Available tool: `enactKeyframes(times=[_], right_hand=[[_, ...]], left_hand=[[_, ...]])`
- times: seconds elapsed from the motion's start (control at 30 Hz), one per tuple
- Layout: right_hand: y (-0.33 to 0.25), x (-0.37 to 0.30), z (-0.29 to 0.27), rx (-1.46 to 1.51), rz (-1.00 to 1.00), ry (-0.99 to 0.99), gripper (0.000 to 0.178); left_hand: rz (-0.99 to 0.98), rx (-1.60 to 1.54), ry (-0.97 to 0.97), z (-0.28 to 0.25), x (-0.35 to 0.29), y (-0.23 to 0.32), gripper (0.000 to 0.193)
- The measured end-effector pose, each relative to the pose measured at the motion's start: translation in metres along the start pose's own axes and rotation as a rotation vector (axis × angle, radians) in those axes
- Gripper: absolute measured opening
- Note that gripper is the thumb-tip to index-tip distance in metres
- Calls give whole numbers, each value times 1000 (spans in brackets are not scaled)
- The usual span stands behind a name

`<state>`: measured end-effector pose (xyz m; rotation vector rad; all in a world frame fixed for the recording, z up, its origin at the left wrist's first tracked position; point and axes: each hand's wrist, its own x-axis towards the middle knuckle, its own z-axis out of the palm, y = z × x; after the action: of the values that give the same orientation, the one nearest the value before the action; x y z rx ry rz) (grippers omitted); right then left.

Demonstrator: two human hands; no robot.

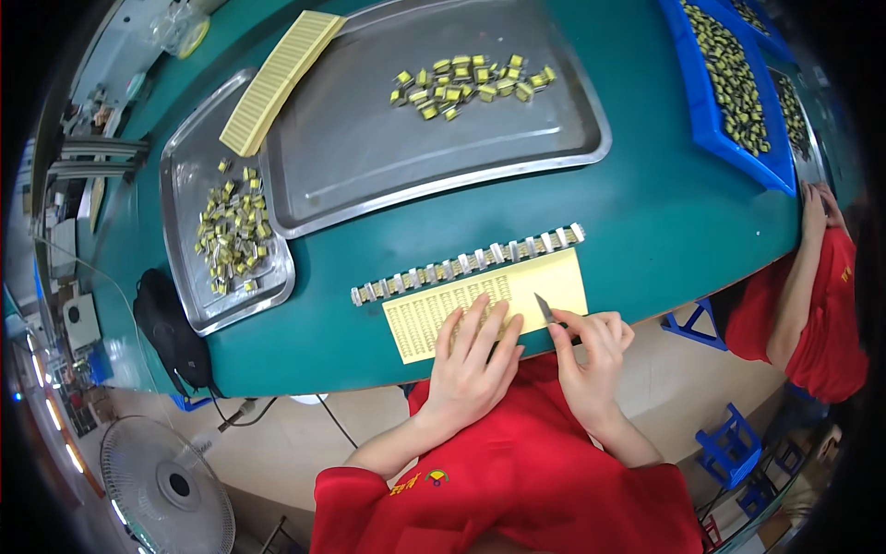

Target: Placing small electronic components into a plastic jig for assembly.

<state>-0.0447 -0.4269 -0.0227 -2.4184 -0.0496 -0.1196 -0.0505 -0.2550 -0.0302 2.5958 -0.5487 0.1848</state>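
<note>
A yellow sheet of small printed labels (558, 282) lies at the table's near edge, with rows of labels on its left part and a bare right part. My left hand (472, 369) rests on the sheet with its fingers spread, holding nothing. In my right hand (591, 355) is a craft knife (544, 306), its pointed grey blade aimed away from me over the sheet's bare part; my fingers hide its handle. Just beyond the sheet runs a row of small components (466, 264) with silvery and yellow parts, standing side by side.
A large metal tray (369, 166) and a smaller metal tray (175, 212) hold loose yellow components. Across them lies a ribbed yellow strip (281, 83). Blue bins (771, 171) of components stand at right, near a co-worker's hands (820, 208). A black pouch (171, 328) lies left.
</note>
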Motion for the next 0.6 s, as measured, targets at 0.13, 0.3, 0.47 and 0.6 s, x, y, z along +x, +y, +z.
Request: enactKeyframes(times=[0.13, 0.3, 0.47, 0.6], right_hand=[[-9, -2, 1, -23, -19, -15, 21], [-15, -7, 6, -3, -46, -34, 31], [-18, -8, 12, -7, -66, -45, 30], [-21, -6, 15, 10, -63, -53, 29]], left_hand=[[-85, -57, 26, 1, -7, 3, 40], [-98, -9, 15, -1, -6, -3, 39], [-73, 20, 11, 0, -5, -7, 37], [-80, 23, 11, -1, -5, -8, 38]])
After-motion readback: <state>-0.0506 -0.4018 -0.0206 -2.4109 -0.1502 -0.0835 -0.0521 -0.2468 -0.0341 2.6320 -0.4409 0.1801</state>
